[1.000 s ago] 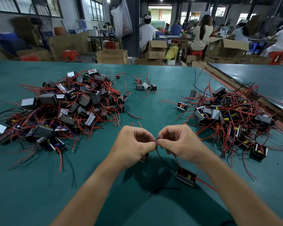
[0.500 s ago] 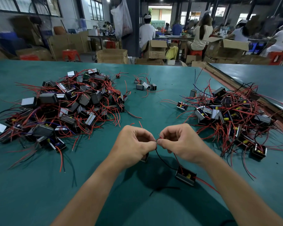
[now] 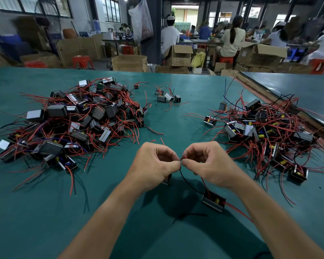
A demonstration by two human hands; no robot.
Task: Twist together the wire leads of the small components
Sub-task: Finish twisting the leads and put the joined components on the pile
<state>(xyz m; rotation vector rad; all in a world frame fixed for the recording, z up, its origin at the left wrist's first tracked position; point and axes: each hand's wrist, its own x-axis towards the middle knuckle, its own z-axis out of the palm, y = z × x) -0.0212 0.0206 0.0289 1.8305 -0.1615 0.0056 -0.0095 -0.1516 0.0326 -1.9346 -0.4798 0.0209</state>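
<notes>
My left hand (image 3: 153,165) and my right hand (image 3: 209,163) meet fingertip to fingertip over the green table (image 3: 45,212), both pinching thin wire leads (image 3: 181,160) where a red end and a black end come together. A black lead curves down from the pinch to a small black component (image 3: 213,200) with a yellow part, lying under my right wrist. A second small component (image 3: 166,181) peeks out beneath my left palm, mostly hidden.
A big pile of black components with red leads (image 3: 73,120) covers the left of the table, another pile (image 3: 266,131) the right. A few loose components (image 3: 166,97) lie at the back middle. Cardboard boxes and seated people fill the room behind.
My hands stay almost in place; the fingertips have shifted slightly on the pinched leads. The components on the table have not moved.
</notes>
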